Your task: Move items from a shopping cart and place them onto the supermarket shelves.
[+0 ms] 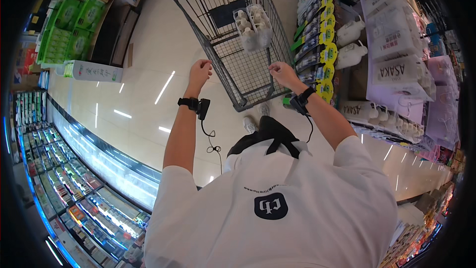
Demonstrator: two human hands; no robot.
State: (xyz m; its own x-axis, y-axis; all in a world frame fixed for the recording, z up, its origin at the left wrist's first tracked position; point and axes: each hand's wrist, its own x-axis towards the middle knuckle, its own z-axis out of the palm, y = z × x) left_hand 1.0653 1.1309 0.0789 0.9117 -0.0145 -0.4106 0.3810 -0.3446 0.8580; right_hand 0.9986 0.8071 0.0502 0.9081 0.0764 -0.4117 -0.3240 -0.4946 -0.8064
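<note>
While both hands gripped its handle, the cart (pixel 233 39) stood in a shop aisle.

The left hand (pixel 200 72) and the right hand (pixel 282 73) were each clenched around the handle bar at the cart's near end, one at each side, black bands on both wrists. Two clear packs of small white bottles (pixel 253 27) sat together in the wire basket (toward its far end). The floor (pixel 148 84) was pale glossy tile streaked with ceiling-light reflections. A lit chiller case (pixel 74 188) ran along the left, and shelves (pixel 322 44) with yellow tags, white jugs and hanging bags lined the right, close beside the cart.
</note>
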